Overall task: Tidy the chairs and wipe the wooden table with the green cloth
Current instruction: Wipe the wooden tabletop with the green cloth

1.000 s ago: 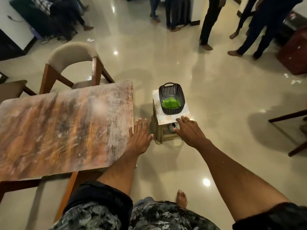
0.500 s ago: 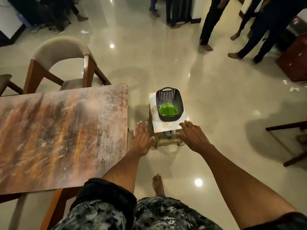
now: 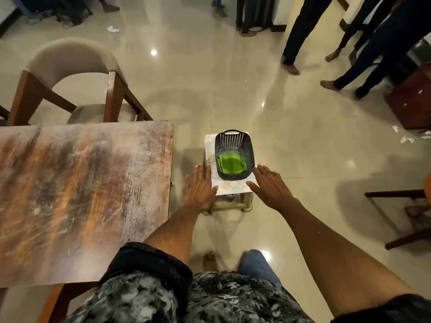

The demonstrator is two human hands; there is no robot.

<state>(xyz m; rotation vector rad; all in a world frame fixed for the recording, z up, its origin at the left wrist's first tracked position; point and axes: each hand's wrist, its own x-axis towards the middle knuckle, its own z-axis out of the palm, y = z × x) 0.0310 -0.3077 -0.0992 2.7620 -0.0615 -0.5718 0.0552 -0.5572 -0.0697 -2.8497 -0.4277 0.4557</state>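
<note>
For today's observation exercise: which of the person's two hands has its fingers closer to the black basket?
The right hand: its fingers reach beside the black basket, while the left hand lies at the stool's far-side edge.

A bright green cloth [image 3: 231, 163] lay in a black perforated basket [image 3: 234, 155]; the wooden table [image 3: 84, 197] showed streaked orange-brown grain.

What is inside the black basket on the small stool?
A folded green cloth lies in the basket, toward its near end. The far part of the floor shows bare. Anything under the cloth is hidden.
</note>
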